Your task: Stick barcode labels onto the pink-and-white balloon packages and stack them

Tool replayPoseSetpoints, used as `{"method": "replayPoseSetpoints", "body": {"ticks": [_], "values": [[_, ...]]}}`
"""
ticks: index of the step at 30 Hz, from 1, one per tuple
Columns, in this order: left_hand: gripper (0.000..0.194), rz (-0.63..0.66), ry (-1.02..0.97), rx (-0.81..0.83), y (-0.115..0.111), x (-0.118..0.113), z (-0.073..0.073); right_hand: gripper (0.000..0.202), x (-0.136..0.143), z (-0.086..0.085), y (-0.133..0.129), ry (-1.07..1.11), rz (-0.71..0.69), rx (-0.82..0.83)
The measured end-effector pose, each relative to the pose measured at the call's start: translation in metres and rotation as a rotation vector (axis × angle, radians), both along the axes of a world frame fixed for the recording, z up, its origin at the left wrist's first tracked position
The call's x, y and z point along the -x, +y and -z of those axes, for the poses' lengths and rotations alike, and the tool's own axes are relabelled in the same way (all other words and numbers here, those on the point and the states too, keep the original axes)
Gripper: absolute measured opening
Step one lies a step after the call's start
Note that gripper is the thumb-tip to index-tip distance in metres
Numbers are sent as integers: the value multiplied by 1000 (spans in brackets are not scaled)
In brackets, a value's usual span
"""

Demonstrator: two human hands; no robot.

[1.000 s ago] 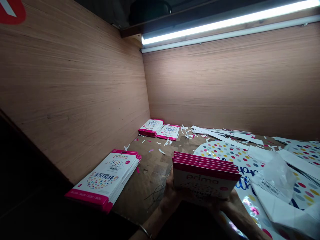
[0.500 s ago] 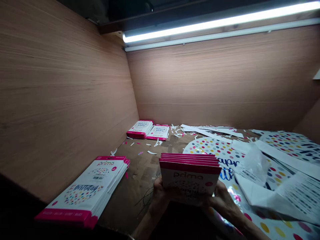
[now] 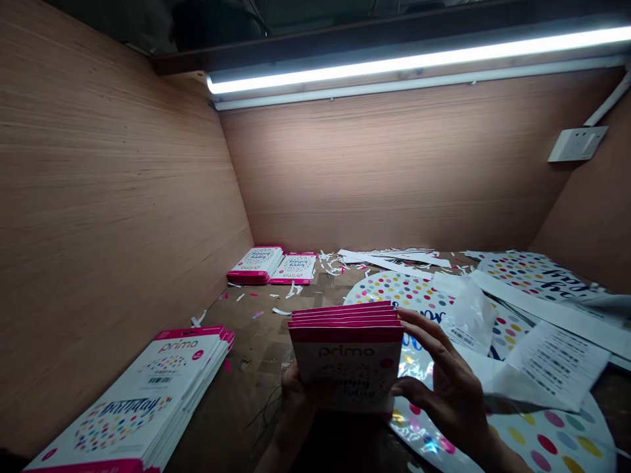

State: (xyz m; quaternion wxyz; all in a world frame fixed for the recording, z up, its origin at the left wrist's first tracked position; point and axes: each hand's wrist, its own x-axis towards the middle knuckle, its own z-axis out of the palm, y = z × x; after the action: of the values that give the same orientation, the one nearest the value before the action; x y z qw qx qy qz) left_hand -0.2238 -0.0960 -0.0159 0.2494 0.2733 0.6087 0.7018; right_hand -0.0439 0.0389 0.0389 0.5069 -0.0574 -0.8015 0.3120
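Note:
A small bunch of pink-and-white "prima" balloon packets [image 3: 348, 371] stands upright in front of me, their pink top edges stepped one behind another. My left hand [image 3: 298, 397] grips the bunch at its lower left, with part of the fingers hidden behind the packets and in shadow. At the right edge is my right hand [image 3: 446, 381], fingers spread apart. Its fingertips reach the upper right corner and its thumb meets the lower right side. To the left lies a thick stack of the same packets [image 3: 142, 394], barcode and "birthday" heart print facing up.
Two smaller packet piles [image 3: 256, 263] sit in the back left corner. Dotted balloons [image 3: 547, 433], a clear plastic bag [image 3: 470, 315] and a printed paper sheet [image 3: 559, 361] cover the right side. White paper strips [image 3: 394, 257] and scraps lie along the back wall [image 3: 384, 177].
My right hand has loosened from the packets' lower right and risen to the right edge with fingers spread. The left hand still holds the bunch. The view has shifted right.

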Motion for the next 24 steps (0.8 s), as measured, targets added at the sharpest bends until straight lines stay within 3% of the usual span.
{"method": "replayPoseSetpoints", "body": {"ticks": [14, 24], "values": [[22, 53, 38, -10, -1, -1, -3, 49, 1, -3, -4, 37, 46, 83], [29, -16, -11, 8, -1, -3, -8, 52, 9, -6, -6, 64, 90, 218]]}}
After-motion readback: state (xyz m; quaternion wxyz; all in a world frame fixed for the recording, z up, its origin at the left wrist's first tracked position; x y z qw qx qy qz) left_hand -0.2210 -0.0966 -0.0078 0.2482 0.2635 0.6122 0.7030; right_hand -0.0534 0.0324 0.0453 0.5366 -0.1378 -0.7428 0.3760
